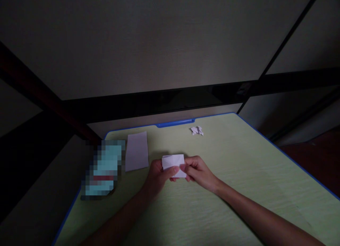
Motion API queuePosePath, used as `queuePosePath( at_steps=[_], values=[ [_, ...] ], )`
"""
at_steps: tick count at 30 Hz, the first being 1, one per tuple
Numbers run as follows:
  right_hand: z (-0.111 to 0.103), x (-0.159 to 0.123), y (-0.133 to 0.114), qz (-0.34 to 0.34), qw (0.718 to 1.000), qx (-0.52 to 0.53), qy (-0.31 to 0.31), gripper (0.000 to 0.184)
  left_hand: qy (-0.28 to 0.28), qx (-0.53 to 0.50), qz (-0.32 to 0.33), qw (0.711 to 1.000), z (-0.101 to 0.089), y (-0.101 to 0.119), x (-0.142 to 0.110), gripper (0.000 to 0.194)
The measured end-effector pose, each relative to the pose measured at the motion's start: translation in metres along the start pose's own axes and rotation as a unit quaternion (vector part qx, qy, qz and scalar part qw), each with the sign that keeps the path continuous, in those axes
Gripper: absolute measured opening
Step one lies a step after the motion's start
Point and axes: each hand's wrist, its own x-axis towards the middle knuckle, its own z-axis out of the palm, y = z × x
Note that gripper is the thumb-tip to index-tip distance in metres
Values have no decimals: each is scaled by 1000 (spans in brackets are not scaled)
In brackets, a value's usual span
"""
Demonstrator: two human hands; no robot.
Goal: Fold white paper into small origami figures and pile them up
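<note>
A small folded piece of white paper (pixel 172 161) is held up between both hands, a little above the table. My left hand (pixel 158 173) grips its left side, with the thumb lying across the front and fingers behind. On the right edge, my right hand (pixel 198 171) pinches it between the thumb and curled fingers. Layers and a crease show near the paper's upper left corner. Both hands hide parts of its sides and lower edge.
The light green table (pixel 239 161) has a blue rim and a blue handle (pixel 175 123) at its far edge. A stack of white paper (pixel 137 151) lies at left, beside a pixelated turquoise object (pixel 103 168). Crumpled paper (pixel 197 130) lies near the back. Dark-banded panels (pixel 159 44) stand behind.
</note>
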Motion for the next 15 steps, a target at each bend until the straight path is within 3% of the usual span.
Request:
queuePosePath(
  at_steps=[5,15],
  values=[
    [2,-5,-1,-3,1000,12,-10,38,-39,-18,-2,999,-3,-8,2,17],
    [4,-3,-1,1,999,41,-16,32,-24,-72,-16,997,3,-3,0,15]
  ],
)
